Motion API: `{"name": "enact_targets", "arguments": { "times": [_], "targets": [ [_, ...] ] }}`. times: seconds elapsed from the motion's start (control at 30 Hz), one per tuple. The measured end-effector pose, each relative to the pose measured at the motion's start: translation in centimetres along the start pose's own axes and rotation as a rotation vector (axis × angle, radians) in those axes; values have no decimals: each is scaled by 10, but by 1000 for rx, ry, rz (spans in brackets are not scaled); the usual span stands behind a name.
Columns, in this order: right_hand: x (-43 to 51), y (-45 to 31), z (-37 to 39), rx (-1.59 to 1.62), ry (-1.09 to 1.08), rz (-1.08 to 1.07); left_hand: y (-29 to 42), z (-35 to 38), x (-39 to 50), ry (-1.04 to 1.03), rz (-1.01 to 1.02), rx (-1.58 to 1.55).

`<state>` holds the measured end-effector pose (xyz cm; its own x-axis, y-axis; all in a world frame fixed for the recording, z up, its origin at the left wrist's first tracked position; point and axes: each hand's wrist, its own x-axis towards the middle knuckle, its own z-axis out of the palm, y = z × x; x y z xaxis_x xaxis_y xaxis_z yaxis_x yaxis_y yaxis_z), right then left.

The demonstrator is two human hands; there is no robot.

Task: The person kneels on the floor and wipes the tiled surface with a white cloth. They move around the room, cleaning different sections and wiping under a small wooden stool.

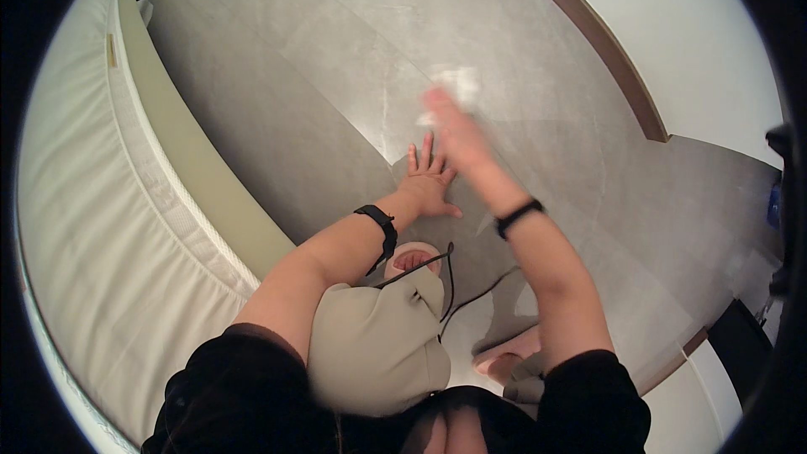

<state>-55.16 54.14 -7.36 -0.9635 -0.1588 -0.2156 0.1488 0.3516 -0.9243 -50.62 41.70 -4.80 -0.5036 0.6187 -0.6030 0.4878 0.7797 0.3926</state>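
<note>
My left hand (429, 186) is spread over the grey tiled floor (328, 69), fingers apart and nothing in it; whether it touches the tiles is hard to tell. A black band (380, 233) circles that wrist. My right hand (457, 132) is blurred and lies just beyond and to the right of the left one, its fingers pointing away from me. A second black band (519, 217) is on the right wrist. Whether the right hand holds anything cannot be made out. Below the hands a black cord (450, 287) loops by my knee and a slipper (413, 256).
Along the left stands a bed or mattress with a pale fabric cover (82, 183) and a beige side panel (189, 145). A white wall with a brown baseboard (605, 44) curves at the upper right. A black object (739, 340) stands at the lower right.
</note>
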Motion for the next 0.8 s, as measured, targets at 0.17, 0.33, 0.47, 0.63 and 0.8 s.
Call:
{"name": "enact_targets", "arguments": {
  "times": [0.17,0.33,0.47,0.63,0.8],
  "targets": [
    [83,-18,96,-838,-416,-545,-11,42,9,487,157,341],
    [141,10,24,-946,-126,-502,11,7,3,-98,-58,-15],
    [166,40,-89,-953,-21,-196,25,-8,0,-58,-86,-97],
    [112,111,-209,-918,265,-22,27,-7,-1,-49,-87,-100],
    [-29,149,-266,-818,362,85,25,-7,-4,-59,-109,-90]
  ]
}}
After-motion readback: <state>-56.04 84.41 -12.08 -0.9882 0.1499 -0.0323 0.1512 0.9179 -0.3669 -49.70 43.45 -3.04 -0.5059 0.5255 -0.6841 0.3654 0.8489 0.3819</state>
